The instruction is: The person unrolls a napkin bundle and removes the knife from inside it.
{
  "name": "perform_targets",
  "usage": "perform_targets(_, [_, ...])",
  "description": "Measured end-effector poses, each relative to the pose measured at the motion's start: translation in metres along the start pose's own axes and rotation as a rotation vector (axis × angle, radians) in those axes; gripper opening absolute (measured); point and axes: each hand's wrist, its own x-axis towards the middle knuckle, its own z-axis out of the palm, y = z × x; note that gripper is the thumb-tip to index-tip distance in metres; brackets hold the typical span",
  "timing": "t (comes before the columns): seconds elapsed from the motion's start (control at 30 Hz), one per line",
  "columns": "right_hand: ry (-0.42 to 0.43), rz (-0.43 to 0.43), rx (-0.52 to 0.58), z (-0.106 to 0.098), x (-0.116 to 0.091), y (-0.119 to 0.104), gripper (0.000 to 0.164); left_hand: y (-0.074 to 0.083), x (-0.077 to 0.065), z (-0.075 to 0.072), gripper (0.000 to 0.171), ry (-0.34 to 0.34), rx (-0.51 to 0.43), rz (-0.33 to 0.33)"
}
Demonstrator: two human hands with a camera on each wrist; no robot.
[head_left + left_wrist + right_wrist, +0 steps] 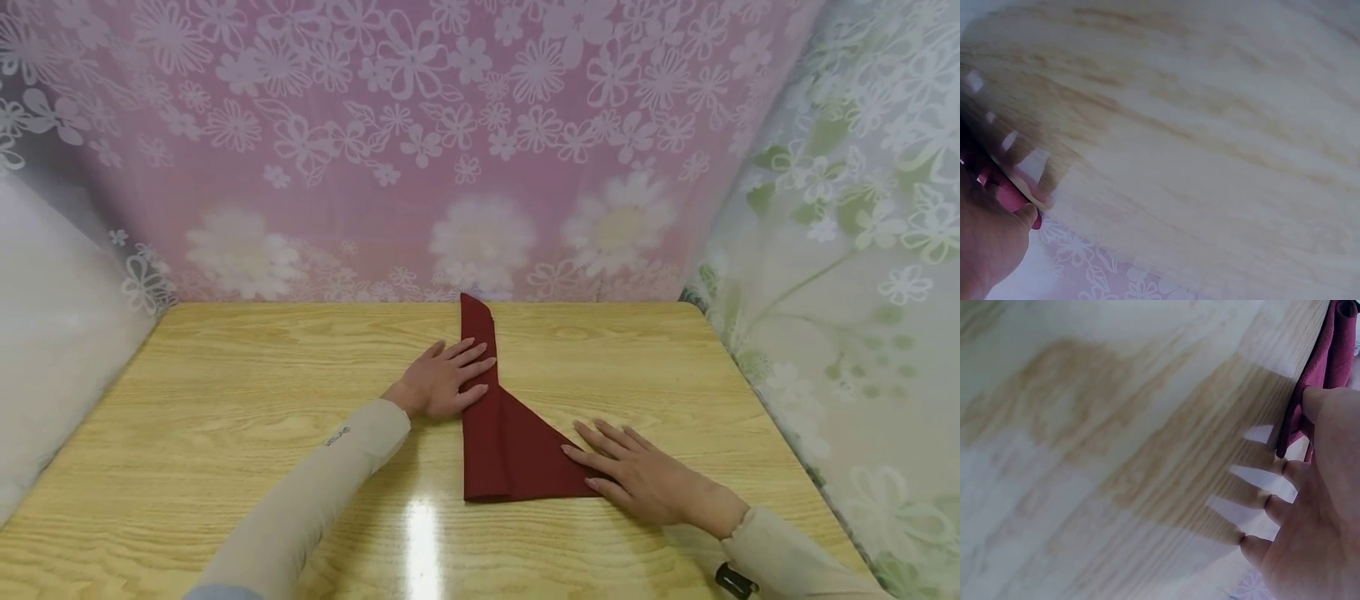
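Note:
A dark red cloth (pixel 486 442) lies folded on the wooden table, with a narrow upright strip reaching the back edge and a triangular flap out to the right. My left hand (pixel 442 379) rests flat on the strip, fingers spread across it. On the flap's right corner lies my right hand (pixel 645 475), its fingers straight and fingertips touching the cloth. In the left wrist view the hand (pixel 991 244) lies against the red cloth (pixel 1010 197). The right wrist view shows the hand (pixel 1310 525) with fingertips on the table beside the cloth's rolled-looking edge (pixel 1319 362).
The wooden table (pixel 262 367) has a bright light reflection near its front. Behind it hangs a pink flowered curtain (pixel 360 167); a pale leafy curtain (pixel 847 317) borders the right side. A small black object (pixel 737 581) sits by the right sleeve.

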Motion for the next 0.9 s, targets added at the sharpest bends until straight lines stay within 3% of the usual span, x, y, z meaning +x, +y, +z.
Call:
perform_targets(0.2, [0.006,-0.013,-0.012,-0.001,0.000,0.000,0.046,0.003,-0.001,-0.007,0.058,-0.034,0.025,-0.007])
perform_targets(0.9, [0.035,-0.050,0.016,-0.002,0.003,0.005,0.045,0.005,-0.002,-0.010,0.057,-0.012,0.050,0.000])
